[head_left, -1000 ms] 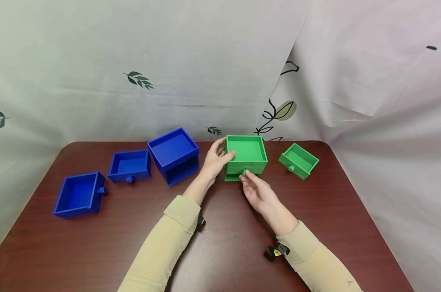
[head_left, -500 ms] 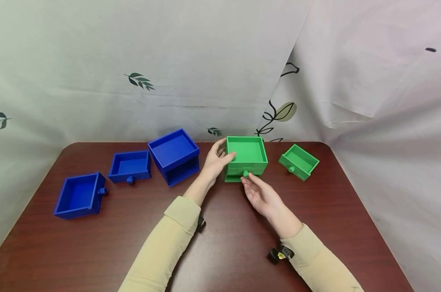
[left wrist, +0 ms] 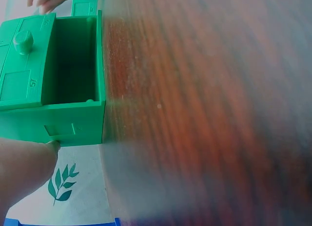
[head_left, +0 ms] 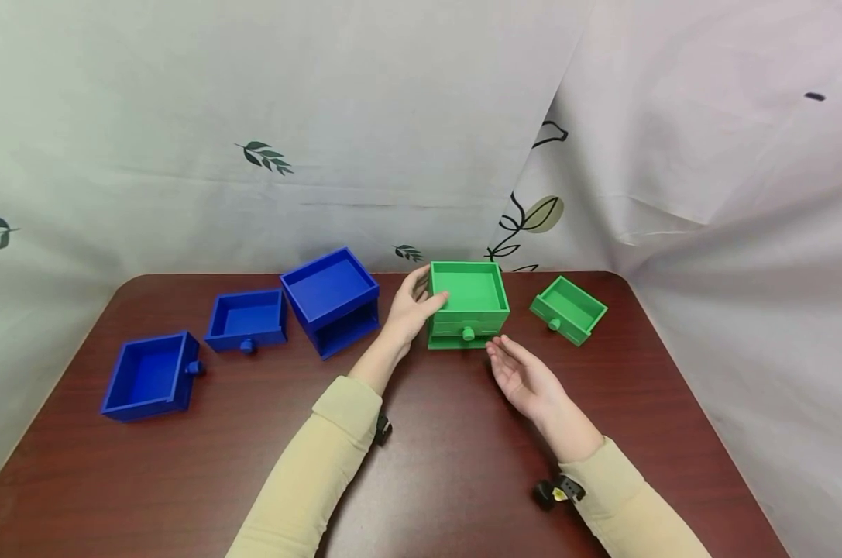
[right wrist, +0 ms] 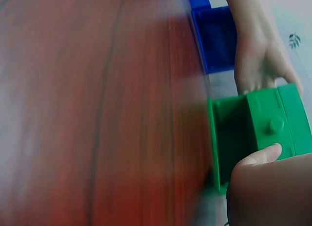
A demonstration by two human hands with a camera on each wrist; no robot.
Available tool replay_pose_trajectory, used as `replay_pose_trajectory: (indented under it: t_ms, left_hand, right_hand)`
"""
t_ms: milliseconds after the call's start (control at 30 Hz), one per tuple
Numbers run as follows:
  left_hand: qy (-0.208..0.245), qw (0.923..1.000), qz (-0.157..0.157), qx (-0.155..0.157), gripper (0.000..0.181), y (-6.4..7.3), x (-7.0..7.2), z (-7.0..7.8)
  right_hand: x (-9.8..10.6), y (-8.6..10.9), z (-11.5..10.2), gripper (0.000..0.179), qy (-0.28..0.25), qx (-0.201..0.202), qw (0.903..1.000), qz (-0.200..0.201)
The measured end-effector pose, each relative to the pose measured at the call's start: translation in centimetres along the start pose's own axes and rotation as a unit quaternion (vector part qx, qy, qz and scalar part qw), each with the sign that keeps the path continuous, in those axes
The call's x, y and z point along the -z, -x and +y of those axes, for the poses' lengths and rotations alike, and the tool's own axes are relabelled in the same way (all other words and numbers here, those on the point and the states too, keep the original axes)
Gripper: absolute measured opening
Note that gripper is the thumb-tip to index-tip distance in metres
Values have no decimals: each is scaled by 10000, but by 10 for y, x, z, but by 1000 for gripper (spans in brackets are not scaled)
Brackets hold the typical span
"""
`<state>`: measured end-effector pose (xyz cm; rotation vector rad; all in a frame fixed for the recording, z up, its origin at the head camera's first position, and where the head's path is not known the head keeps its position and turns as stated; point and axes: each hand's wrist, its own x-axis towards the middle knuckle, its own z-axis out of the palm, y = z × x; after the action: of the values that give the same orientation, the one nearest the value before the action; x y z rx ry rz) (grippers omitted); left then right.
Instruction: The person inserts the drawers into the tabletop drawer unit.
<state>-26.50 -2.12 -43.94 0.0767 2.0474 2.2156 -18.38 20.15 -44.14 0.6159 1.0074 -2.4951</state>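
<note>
A small green drawer cabinet [head_left: 469,288] stands at the back middle of the table, a tray-like recess in its top. Its upper slot holds a green drawer [left wrist: 23,65], pushed in, with a round knob [head_left: 468,334] on the front. Below that drawer the lower slot [left wrist: 75,65] gapes hollow. My left hand [head_left: 408,311] grips the cabinet's left side, thumb over the top rim and fingers along the side wall. Off the cabinet's front right corner, my right hand [head_left: 528,381] is held with fingers loosely bent and nothing in them.
A loose green drawer [head_left: 569,310] lies to the right. Left of my left hand stands a blue cabinet [head_left: 331,291] with a hollow front. Two blue drawers, one near it [head_left: 246,319] and one farther left [head_left: 151,377], lie on the table [head_left: 434,473]. A pale curtain [head_left: 393,116] hangs behind.
My right hand has let go of the green drawer's knob and drawn back to the right, toward me. My left hand has stayed on the green cabinet.
</note>
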Motion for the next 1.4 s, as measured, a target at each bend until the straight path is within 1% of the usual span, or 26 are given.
replay_pose_trajectory:
  t_ms: [200,467,667,733,933,1033,1400]
  left_hand:
    - [44,10000,7,4,75,0,1,0]
    - [45,10000,4,2,74,0,0,-1]
    - [67,10000,7,-28,74,0,0,-2]
    - [74,10000,5,-37,74,0,0,-2]
    - [67,10000,-14,-42,74,0,-1,-1]
    - [60,10000,-18,-47,74,0,-1,-2]
    - [100,9999,2,-73,73,0,-1,-2]
  right_hand:
    - [13,2,-13,32,-230,-5,9994,250]
    - [28,0,-32,31,-739,-55,9962,454]
    - [39,0,-43,29,-1001,-89,9943,365]
    - [42,0,-48,28,-1116,-138,9931,329]
    - [47,-1,-60,23,-1491,-295,9865,605]
    - [48,-2,-64,21,-1563,-351,9844,724]
    - [49,-5,-71,22,-1592,-390,9834,781]
